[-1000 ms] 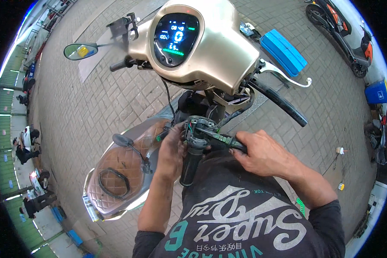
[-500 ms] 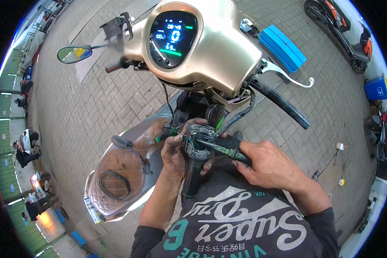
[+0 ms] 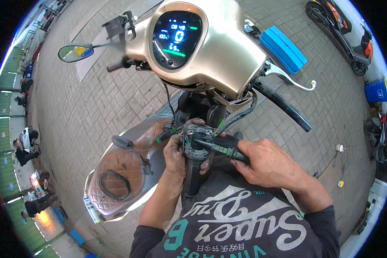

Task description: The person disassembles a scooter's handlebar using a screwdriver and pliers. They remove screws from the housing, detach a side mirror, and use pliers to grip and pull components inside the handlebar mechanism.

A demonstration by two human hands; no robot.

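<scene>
My left hand grips a detached black handlebar grip with its open grey switch housing, held upright in front of my chest; coloured wires show inside it. My right hand holds a screwdriver with a black and green handle, its tip pressed into the housing. Both hands sit just below the gold handlebar cover of an electric scooter, whose round lit display faces me. Loose cables hang from the cover toward the housing.
The scooter's quilted brown seat lies lower left with a loose mirror resting on it. A black right grip and silver brake lever jut right. A blue box lies on the brick paving. Other scooters stand far right; people at left.
The scooter's handlebar cover has come closer and larger in view. My hands stay on the housing, the screwdriver tip working slightly deeper into it.
</scene>
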